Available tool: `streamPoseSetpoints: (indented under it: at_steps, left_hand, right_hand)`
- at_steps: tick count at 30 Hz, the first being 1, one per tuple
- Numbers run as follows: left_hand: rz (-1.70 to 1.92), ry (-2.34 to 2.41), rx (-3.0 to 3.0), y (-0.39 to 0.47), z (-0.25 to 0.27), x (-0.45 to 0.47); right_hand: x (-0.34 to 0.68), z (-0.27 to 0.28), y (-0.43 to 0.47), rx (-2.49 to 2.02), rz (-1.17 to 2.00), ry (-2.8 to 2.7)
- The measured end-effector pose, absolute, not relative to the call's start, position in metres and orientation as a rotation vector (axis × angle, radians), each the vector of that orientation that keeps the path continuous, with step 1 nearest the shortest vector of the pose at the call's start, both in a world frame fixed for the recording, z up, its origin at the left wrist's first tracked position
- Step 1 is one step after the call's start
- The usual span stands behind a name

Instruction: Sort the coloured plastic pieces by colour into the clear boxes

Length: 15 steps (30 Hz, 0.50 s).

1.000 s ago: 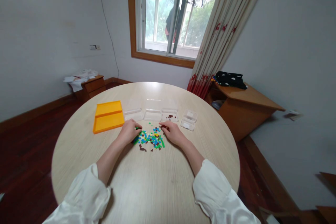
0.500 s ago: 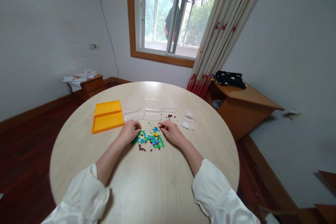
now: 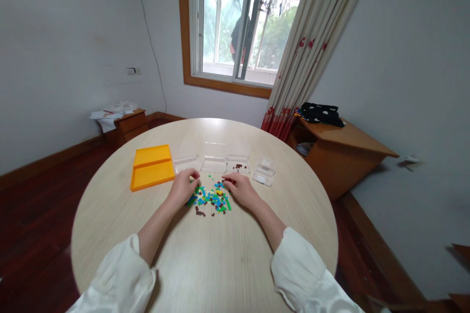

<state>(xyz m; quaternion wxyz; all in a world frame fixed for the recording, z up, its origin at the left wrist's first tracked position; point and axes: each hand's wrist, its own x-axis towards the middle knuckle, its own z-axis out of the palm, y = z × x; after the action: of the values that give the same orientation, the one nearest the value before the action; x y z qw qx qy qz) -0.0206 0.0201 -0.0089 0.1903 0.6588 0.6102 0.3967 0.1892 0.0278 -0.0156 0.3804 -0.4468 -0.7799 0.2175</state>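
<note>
A loose heap of small plastic building bricks (image 3: pixel 212 197) in green, blue, yellow, white and brown lies on the round table (image 3: pixel 220 254). My left hand (image 3: pixel 184 187) rests at the heap's left edge, its fingers loosely curled, with a gap between thumb and forefinger. At the upper right edge of the heap is my right hand (image 3: pixel 240 188), with its fingers bent together over dark brown bits; what they grip is too small to make out. Several brown bricks (image 3: pixel 199 211) lie at the near side. Other brown bricks (image 3: pixel 239 166) sit in a clear plastic box (image 3: pixel 238 172) beyond my right hand.
An open orange case (image 3: pixel 152 170) lies at the left. Behind the heap stand two more open clear boxes (image 3: pixel 186 165) (image 3: pixel 214 165), and a smaller clear box (image 3: pixel 263 178) is at the right. Past the table are a wooden cabinet (image 3: pixel 352 149) and a curtain (image 3: pixel 312 34). Someone is outside the window.
The whole view has shifted slightly, so the table sits a little lower in the picture. Both hands stay beside the heap with barely any finger movement.
</note>
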Motion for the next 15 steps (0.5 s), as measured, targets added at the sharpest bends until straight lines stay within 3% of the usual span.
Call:
streamPoseSetpoints:
  at_steps: [5, 15]
  left_hand:
    - [1.316, 1.337, 1.517, 0.019, -0.007, -0.011]
    - [1.268, 1.092, 1.196, 0.005, 0.007, -0.001]
  right_hand:
    - [0.182, -0.012, 0.022, -1.093, 0.597, -1.907]
    - [0.172, -0.015, 0.02, -0.983, 0.839, -1.686]
